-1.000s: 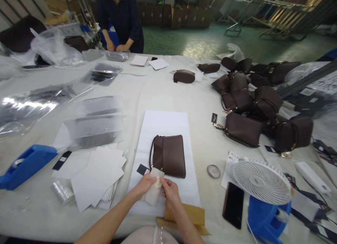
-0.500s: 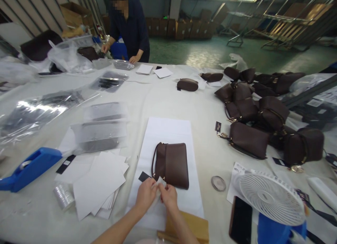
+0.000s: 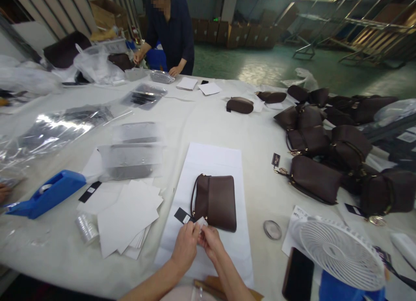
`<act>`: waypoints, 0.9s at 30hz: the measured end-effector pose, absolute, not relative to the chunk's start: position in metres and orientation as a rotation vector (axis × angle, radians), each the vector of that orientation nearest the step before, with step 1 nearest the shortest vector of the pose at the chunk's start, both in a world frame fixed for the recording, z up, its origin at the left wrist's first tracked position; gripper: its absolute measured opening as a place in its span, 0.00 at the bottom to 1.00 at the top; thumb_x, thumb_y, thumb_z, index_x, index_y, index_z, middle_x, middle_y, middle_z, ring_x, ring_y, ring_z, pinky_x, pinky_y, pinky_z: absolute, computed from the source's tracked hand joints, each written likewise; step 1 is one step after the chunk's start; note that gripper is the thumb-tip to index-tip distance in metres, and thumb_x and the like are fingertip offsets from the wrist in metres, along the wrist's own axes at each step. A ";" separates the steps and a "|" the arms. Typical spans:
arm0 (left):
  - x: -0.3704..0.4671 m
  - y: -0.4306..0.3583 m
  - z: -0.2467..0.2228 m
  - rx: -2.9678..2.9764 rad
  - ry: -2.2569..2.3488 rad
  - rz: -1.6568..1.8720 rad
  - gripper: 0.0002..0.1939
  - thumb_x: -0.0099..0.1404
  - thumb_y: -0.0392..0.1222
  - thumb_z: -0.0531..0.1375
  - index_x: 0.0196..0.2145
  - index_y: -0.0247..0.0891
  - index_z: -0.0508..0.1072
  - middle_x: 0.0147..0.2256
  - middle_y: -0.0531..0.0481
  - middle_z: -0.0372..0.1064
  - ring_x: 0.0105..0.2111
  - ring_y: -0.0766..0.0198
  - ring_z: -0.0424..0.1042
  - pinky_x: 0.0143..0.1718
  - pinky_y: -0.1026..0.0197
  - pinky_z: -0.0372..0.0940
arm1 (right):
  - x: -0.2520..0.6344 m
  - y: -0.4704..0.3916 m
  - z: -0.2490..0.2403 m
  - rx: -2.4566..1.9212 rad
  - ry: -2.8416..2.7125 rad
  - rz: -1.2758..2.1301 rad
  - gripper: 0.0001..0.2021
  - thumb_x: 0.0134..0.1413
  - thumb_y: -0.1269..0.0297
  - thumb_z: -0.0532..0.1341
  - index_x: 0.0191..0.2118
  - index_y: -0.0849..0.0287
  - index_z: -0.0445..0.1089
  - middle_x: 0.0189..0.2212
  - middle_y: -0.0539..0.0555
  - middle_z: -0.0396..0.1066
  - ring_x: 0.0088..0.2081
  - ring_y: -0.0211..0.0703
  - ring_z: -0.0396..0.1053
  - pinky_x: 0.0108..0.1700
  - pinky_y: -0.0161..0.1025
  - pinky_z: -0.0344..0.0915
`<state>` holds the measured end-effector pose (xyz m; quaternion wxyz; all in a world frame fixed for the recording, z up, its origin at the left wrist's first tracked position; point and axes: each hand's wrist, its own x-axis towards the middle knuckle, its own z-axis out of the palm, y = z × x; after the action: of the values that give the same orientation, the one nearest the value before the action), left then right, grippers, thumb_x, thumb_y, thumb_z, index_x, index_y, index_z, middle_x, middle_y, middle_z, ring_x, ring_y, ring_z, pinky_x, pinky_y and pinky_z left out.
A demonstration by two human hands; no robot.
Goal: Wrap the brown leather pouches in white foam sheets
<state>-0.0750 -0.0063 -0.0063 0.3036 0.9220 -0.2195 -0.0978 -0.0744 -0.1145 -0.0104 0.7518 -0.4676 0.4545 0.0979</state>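
A dark brown leather pouch [image 3: 221,202] with a wrist strap lies flat on a long white paper sheet [image 3: 216,160]. At its near lower left corner, my left hand [image 3: 186,244] and my right hand [image 3: 212,241] meet with fingers pinched. Between the fingertips is a small whitish translucent piece [image 3: 202,221], paper or film; which I cannot tell. A black hang tag [image 3: 182,215] with a pale label lies just beyond my left fingertips. The strap's metal fitting near my fingers is partly hidden.
To the left are a blue tape dispenser [image 3: 53,192], white cards [image 3: 128,216] and clear-bagged items [image 3: 131,160]. Brown bags [image 3: 316,179] pile up on the right, with a white fan [image 3: 341,253] and a phone [image 3: 298,273] nearer. A co-worker [image 3: 172,32] stands across the table.
My head view has shifted slightly left. My hands have drawn closer together around the small whitish piece, and the hang tag now shows its pale label. The pouch stays on the sheet.
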 end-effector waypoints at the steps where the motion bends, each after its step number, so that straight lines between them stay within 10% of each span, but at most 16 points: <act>1: -0.075 -0.006 -0.007 2.500 -0.626 -0.227 0.19 0.67 0.35 0.44 0.53 0.40 0.65 0.36 0.46 0.62 0.37 0.57 0.60 0.39 0.56 0.57 | -0.074 -0.115 -0.009 -0.960 1.011 0.228 0.14 0.34 0.58 0.68 0.23 0.61 0.65 0.14 0.47 0.64 0.17 0.34 0.63 0.21 0.32 0.64; 12: -0.076 -0.005 0.006 2.430 -0.623 -0.429 0.21 0.61 0.29 0.48 0.50 0.37 0.67 0.37 0.44 0.62 0.38 0.57 0.61 0.41 0.54 0.59 | -0.081 -0.124 0.003 -1.049 0.897 0.244 0.19 0.34 0.54 0.71 0.27 0.62 0.67 0.20 0.51 0.71 0.21 0.36 0.68 0.24 0.32 0.66; 17: -0.049 0.005 0.011 1.955 -0.085 -0.622 0.12 0.58 0.45 0.57 0.39 0.38 0.71 0.42 0.43 0.63 0.46 0.54 0.62 0.48 0.53 0.58 | -0.085 -0.130 -0.002 -1.124 0.864 0.289 0.19 0.35 0.52 0.70 0.24 0.61 0.65 0.16 0.50 0.68 0.18 0.32 0.63 0.23 0.32 0.64; 21: -0.040 0.002 0.006 1.693 0.072 -0.908 0.23 0.56 0.61 0.56 0.31 0.34 0.69 0.28 0.46 0.67 0.29 0.59 0.69 0.30 0.58 0.64 | -0.084 -0.134 -0.001 -1.140 0.811 0.285 0.19 0.35 0.51 0.69 0.22 0.62 0.65 0.13 0.48 0.65 0.15 0.30 0.57 0.18 0.29 0.53; 27: -0.054 -0.003 0.000 1.511 0.069 -0.996 0.25 0.55 0.64 0.55 0.34 0.37 0.64 0.22 0.57 0.61 0.13 0.74 0.52 0.14 0.68 0.46 | -0.085 -0.125 -0.003 -1.139 0.773 0.255 0.22 0.36 0.46 0.67 0.18 0.61 0.63 0.09 0.45 0.58 0.14 0.28 0.51 0.17 0.30 0.43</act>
<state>-0.0543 -0.0035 -0.0002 0.6174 0.6564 0.0298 -0.4325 -0.0848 -0.1248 -0.0029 0.7649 -0.5241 0.3557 0.1172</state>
